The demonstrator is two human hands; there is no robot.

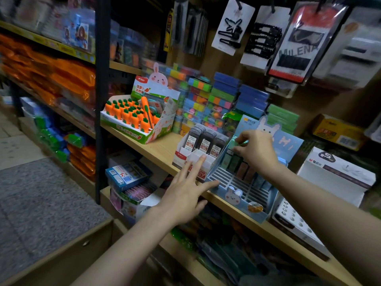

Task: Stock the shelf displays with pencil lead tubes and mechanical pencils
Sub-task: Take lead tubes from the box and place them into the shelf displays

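Note:
A white display box [181, 156] on the wooden shelf [162, 149] holds dark pencil lead tubes [205, 139] in three rows. Beside it on the right stands a light blue rabbit display [240, 195] with slotted rows and several green and brown lead cases [240, 164] at its back. My left hand [185, 193] is spread flat, its fingers straight, touching the front of the white box and the blue display's left corner. My right hand [256, 150] reaches into the blue display and pinches a pale green case [240, 142] at the back row.
A carrot-themed display box [134, 120] stands left on the same shelf. Stacks of coloured sticky notes [210, 100] fill the back. A white and black product box [338, 174] sits at the right. Hair clip cards [233, 25] hang overhead. Boxes crowd the lower shelf.

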